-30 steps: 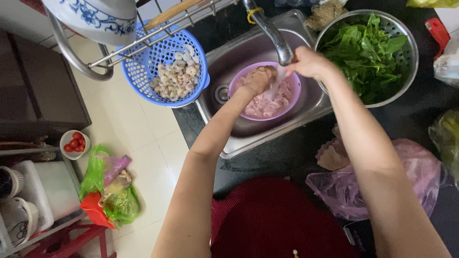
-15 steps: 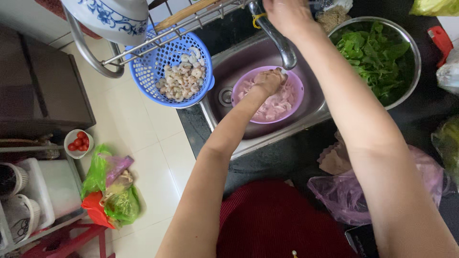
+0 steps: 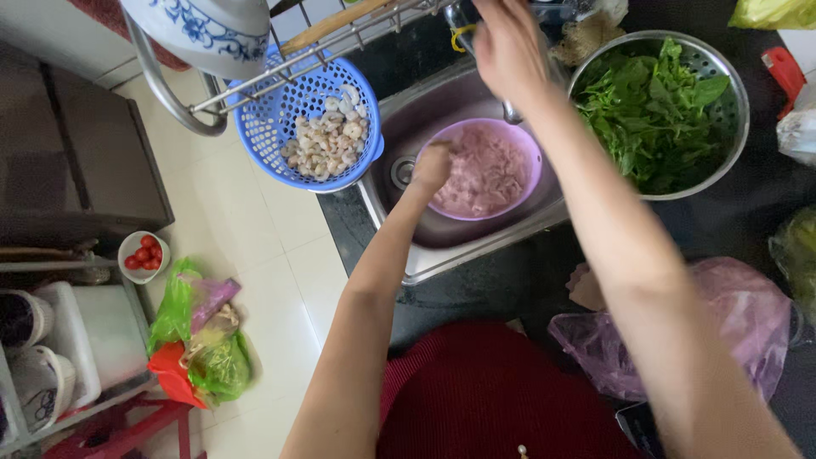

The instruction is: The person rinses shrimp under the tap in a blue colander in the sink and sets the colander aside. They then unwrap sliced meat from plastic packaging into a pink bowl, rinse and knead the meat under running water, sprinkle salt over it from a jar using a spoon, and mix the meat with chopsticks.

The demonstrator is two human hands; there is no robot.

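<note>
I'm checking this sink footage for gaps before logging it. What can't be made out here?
Head view only:
- Tap: mostly hidden behind the right hand; whether the hand grips it is unclear.
- Left hand: fingertips lost at the purple bowl edge, blurred.
- Blue-patterned bowl: cut off by the top edge.
- Sink drain: partly covered by the wrist.

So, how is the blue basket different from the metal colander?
The blue basket is plastic and holds pale shrimp pieces; the metal colander is steel and holds green leaves. The blue basket hangs past the sink's left edge, over the floor; the metal colander sits on the dark counter, right of it. Both are round and perforated.
</note>
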